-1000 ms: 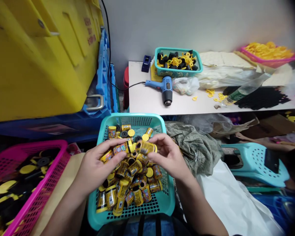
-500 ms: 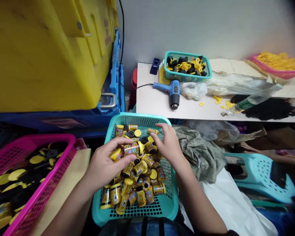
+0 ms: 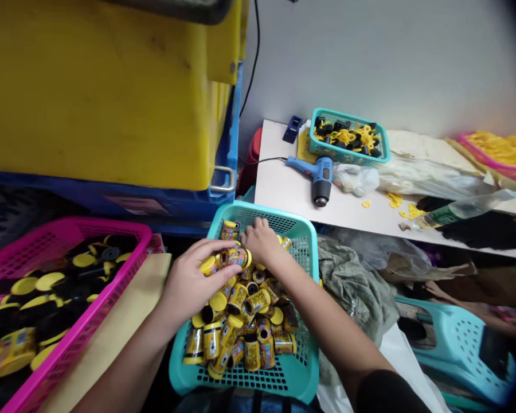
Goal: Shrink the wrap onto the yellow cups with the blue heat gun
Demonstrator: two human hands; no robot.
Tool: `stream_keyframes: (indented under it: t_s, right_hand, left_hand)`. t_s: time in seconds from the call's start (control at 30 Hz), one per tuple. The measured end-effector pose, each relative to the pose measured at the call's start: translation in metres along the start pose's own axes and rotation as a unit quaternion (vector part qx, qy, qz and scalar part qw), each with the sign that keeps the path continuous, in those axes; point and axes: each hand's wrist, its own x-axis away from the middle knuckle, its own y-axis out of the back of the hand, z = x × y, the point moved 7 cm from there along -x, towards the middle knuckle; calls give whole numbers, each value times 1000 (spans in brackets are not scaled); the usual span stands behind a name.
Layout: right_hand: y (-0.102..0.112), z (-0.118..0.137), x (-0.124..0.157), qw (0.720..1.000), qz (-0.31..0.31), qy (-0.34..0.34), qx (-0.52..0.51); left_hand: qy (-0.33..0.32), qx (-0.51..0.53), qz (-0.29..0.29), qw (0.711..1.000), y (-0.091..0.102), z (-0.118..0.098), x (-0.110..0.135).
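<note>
My left hand (image 3: 193, 281) is closed around a small yellow printed canister (image 3: 235, 257), thumb below and fingers above, over the turquoise basket (image 3: 306, 229). Beneath it lies a heap of similar canisters (image 3: 258, 300), some capped in yellow, others showing a dark end with a hole. Deeper at the basket's far side, my right hand (image 3: 263, 244) has its fingers curled down among the canisters. Its fingertips are hidden, so what it grips cannot be made out.
A pink basket (image 3: 131, 252) of black and yellow parts stands left, below a yellow bin (image 3: 112, 103). On the white table (image 3: 275, 189) are a blue heat gun (image 3: 320, 178), a small turquoise basket (image 3: 348, 155) and a plastic bottle (image 3: 451, 212). A turquoise stool (image 3: 460, 332) stands right.
My right hand has moved left and down into the pile, and its spread fingers have curled. My left hand still holds a canister. The view has shifted left.
</note>
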Motion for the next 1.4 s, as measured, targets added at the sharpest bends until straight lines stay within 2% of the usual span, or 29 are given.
stream_keyframes:
  t_s: [0.1,0.2,0.27,0.33,0.43,0.5,0.63,0.77,0.87,0.97,1.03,1.07,1.1,1.17,1.2,1.27,1.33,1.4]
  right_hand:
    - [-6,-8,8,999,31,21,22]
    - [-9,-17,9,998,48,21,33]
    - [-8,-20,7,998,50,10,32]
    - [-4,-23,5,999,38,1,25]
    - [10,-29,10,1000,-10,-4,-3]
    - [19,-37,19,998,-47,-8,-36]
    - [24,-51,32,991,-93,-43,-89]
    - [8,-50,20,988,-88,-76,-105]
    - [0,-43,7,987,-70,-40,-140]
    - [7,-45,18,976,-77,-6,-202]
    - [14,-45,39,955,-87,27,-282]
    - [18,-44,52,933,-93,55,-342]
    - [23,-41,66,902,-108,88,-409]
    - [36,-38,93,838,-174,148,-495]
    - [41,-37,105,816,-218,172,-507]
    - [48,-35,122,794,-291,210,-491]
    - [48,-32,130,773,-322,242,-490]
    - [45,-33,132,752,-326,260,-511]
  left_hand:
    - [-74,-28,-9,997,1,-12,2]
    - [-86,-38,1,996,-5,-15,3]
    - [-71,-32,6,997,-7,-13,2]
    - [-29,1,10,1000,-8,-8,1]
    - [58,84,38,994,-10,7,1]
    - [87,118,57,988,-12,14,0]
    - [86,107,90,987,-20,22,-3]
    - [96,94,101,986,-30,23,-6]
    - [101,89,79,988,-28,19,-8]
    - [104,82,70,989,-22,15,-8]
    - [97,71,75,990,-20,11,-8]
    - [91,68,82,990,-20,9,-8]
    - [83,69,92,990,-22,6,-8]
    - [65,78,115,988,-28,-1,-7]
    - [58,79,126,987,-31,-4,-7]
    - [49,75,139,986,-38,-9,-6]
    - [45,73,151,985,-43,-14,-4]
    - [25,71,157,985,-45,-19,-1]
